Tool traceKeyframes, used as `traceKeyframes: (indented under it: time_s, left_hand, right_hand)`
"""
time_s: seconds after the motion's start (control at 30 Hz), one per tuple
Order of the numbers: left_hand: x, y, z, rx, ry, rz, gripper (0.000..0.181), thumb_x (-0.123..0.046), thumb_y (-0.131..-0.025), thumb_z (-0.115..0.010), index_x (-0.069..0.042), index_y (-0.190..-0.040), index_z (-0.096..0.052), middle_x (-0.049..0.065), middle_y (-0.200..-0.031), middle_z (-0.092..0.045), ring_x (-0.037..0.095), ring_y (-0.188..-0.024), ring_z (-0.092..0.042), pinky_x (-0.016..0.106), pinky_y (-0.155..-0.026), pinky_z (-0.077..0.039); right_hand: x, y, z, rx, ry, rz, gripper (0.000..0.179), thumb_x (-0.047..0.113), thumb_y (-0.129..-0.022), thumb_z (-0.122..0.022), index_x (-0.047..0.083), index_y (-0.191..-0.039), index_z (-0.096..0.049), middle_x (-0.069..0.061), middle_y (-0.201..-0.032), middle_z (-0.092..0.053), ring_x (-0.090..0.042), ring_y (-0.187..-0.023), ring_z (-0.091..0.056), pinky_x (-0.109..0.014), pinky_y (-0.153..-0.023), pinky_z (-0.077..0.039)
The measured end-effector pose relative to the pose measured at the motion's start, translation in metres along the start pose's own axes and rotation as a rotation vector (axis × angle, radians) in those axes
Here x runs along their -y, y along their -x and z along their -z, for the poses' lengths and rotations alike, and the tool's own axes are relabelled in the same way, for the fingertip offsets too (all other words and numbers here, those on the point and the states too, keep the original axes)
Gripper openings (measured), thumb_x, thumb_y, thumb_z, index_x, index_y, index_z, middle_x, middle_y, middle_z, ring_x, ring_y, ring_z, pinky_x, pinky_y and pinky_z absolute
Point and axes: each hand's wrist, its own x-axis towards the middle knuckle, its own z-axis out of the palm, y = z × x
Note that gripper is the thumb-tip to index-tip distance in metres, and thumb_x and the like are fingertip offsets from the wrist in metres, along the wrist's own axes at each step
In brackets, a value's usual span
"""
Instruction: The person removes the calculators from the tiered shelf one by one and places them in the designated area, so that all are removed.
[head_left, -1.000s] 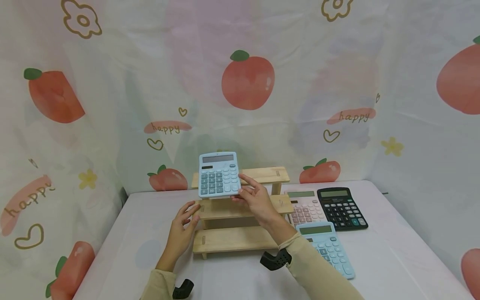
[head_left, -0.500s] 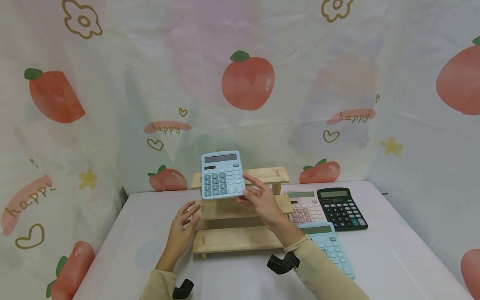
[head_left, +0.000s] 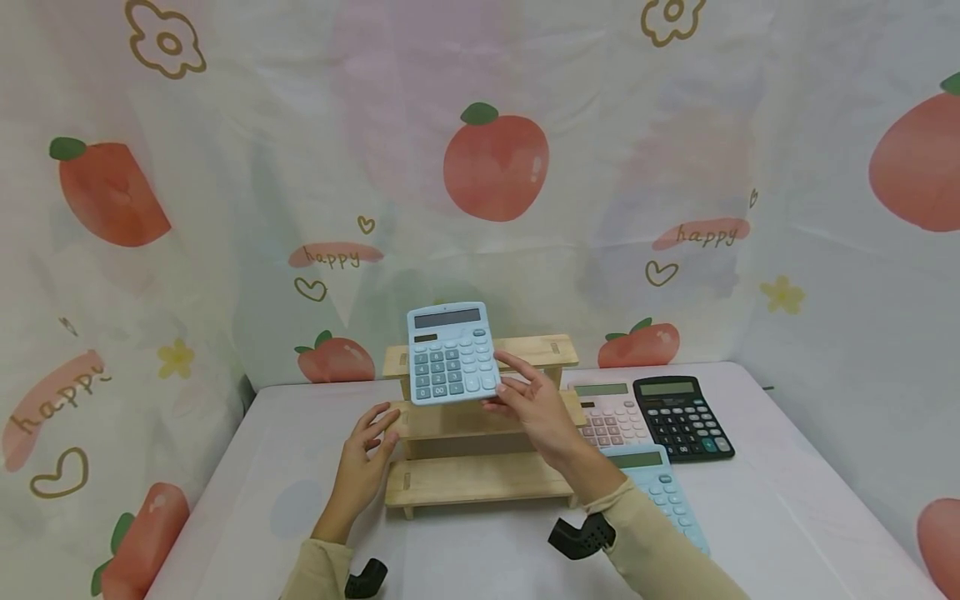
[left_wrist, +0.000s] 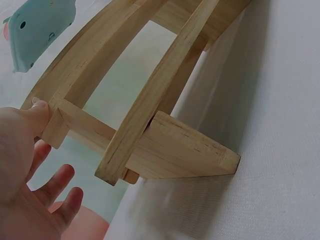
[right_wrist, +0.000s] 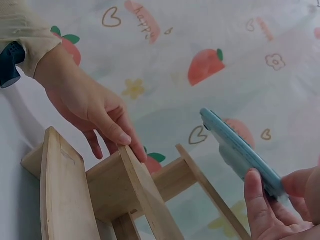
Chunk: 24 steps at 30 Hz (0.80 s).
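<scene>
My right hand (head_left: pixel 543 421) pinches a light blue calculator (head_left: pixel 452 354) by its lower right corner, thumb in front and fingers behind. Its keys face me, and it tilts slightly left at the top. A three-tier wooden display stand (head_left: pixel 480 481) is beneath; the calculator overlaps its top tier from my viewpoint, and the right wrist view shows a gap between the calculator (right_wrist: pixel 245 145) and the planks. My left hand (head_left: pixel 358 471) holds the left end of the middle tier. In the left wrist view, the thumb lies on the plank (left_wrist: pixel 75 65), with other fingers below it.
Right of the stand lie a pink calculator (head_left: pixel 611 417), a black calculator (head_left: pixel 684 421) and a second blue calculator (head_left: pixel 663 492), partly covered by my right sleeve (head_left: pixel 667 550). The white table (head_left: pixel 787 500) meets a fruit-printed cloth backdrop (head_left: pixel 570 275) behind.
My right hand has moved the blue calculator a little to the right and slightly down, leaning it a bit more. The left hand and stand have stayed put.
</scene>
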Motion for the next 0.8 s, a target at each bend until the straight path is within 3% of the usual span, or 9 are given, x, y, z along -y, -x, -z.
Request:
traceKeyframes:
  time_s: [0.37,0.8]
  left_hand:
    - [0.004,-0.002,-0.001,0.005,-0.019,0.0,0.039,-0.019,-0.101,-0.063,-0.004,-0.137,-0.063,0.016,-0.152,-0.049,0.041,-0.141,-0.046,0.063,-0.099,-0.049]
    - [0.004,-0.001,-0.001,0.001,-0.026,-0.01,0.038,-0.017,-0.101,-0.063,-0.005,-0.137,-0.063,0.015,-0.152,-0.05,0.04,-0.14,-0.047,0.061,-0.097,-0.05]
  right_hand:
    - [0.001,0.012,0.007,0.012,0.033,-0.014,0.057,-0.006,-0.103,-0.045,0.005,-0.157,-0.032,-0.034,-0.144,-0.052,-0.008,-0.098,-0.071,-0.024,-0.086,-0.059]
    - [0.005,0.029,0.017,0.017,0.074,-0.024,0.055,-0.003,-0.104,-0.045,0.009,-0.157,-0.034,-0.03,-0.148,-0.049,-0.009,-0.105,-0.071,-0.026,-0.088,-0.059]
